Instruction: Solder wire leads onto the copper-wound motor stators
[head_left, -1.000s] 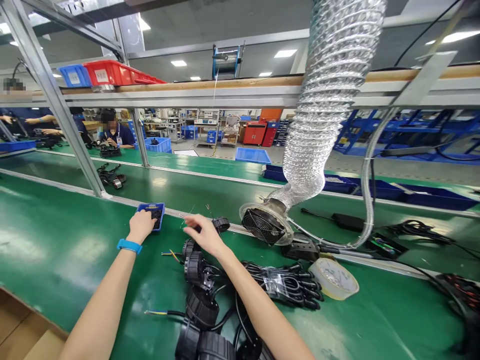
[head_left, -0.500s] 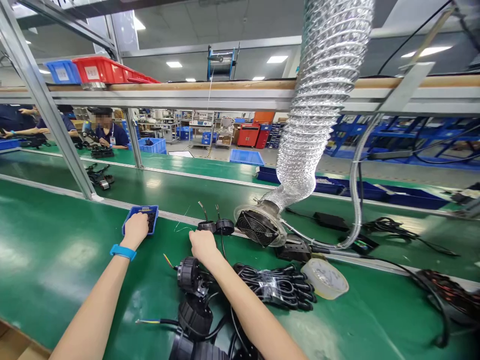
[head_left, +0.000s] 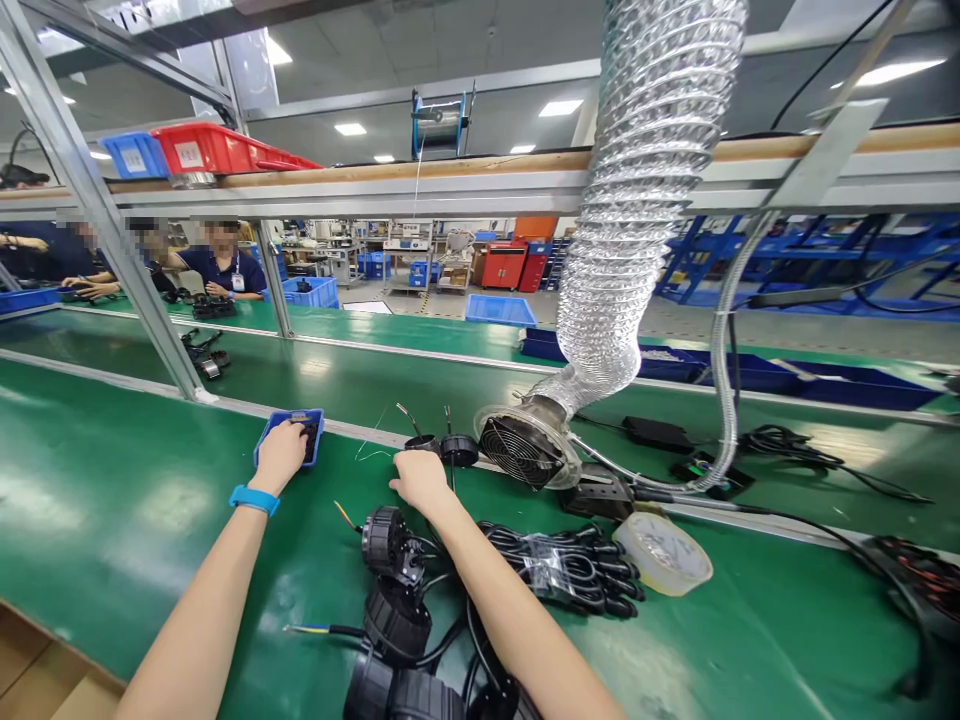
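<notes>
My left hand (head_left: 281, 455), a blue band on its wrist, reaches into a small blue bin (head_left: 320, 432) of small black parts; its fingertips are hidden among them. Farther right, my right hand (head_left: 421, 480) is curled, its thumb side turned left, and what it holds, if anything, is hidden. Just beyond its knuckles is a round black cap (head_left: 422, 442) with wires standing up. A second round black cap (head_left: 459, 450) sits beside it. Below my right forearm lie several black round lamp-like housings (head_left: 396, 617) with cables and bare coloured wire ends.
A bundle of black cables (head_left: 547, 565) lies right of my right forearm, near a translucent dish (head_left: 664, 553). A fan (head_left: 517, 452) on a silver duct (head_left: 630, 200) stands behind. A metal post (head_left: 127, 230) rises at left. Co-workers (head_left: 225, 265) sit across the green bench.
The view has shifted slightly, so most things appear a little to the right. My right hand has turned a little, with its thumb now showing lower. My left hand stays in the blue bin.
</notes>
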